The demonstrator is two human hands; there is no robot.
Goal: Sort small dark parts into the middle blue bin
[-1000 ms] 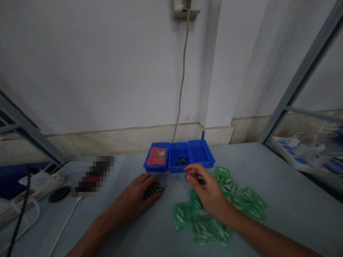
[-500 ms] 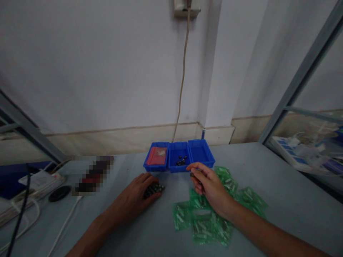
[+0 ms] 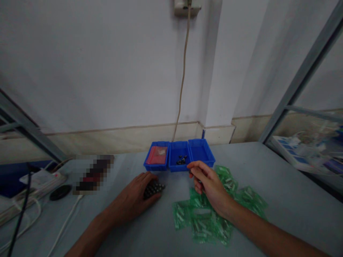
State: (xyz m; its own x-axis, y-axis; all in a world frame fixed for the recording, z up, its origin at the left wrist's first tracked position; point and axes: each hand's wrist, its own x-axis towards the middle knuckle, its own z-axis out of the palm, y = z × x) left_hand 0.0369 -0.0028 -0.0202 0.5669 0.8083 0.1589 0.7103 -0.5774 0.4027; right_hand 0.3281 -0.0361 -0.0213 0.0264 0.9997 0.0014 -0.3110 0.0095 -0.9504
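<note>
My left hand rests on the grey table, its fingers curled over a cluster of small dark parts. My right hand hovers just in front of the middle blue bin, fingers pinched together on something small and dark that I cannot make out. That bin holds a few dark parts. A red packet lies in the left blue bin, and the right blue bin looks bare. Under and behind my right wrist lies a heap of green plastic bags.
A beige cable hangs down the white wall from a socket. White cables, a power strip and a black round object lie at the left. A grey metal frame rises at the right, with cluttered trays behind it.
My right hand moved slightly forward toward the middle bin and its fingers closed into a pinch. My left hand stayed on the dark parts.
</note>
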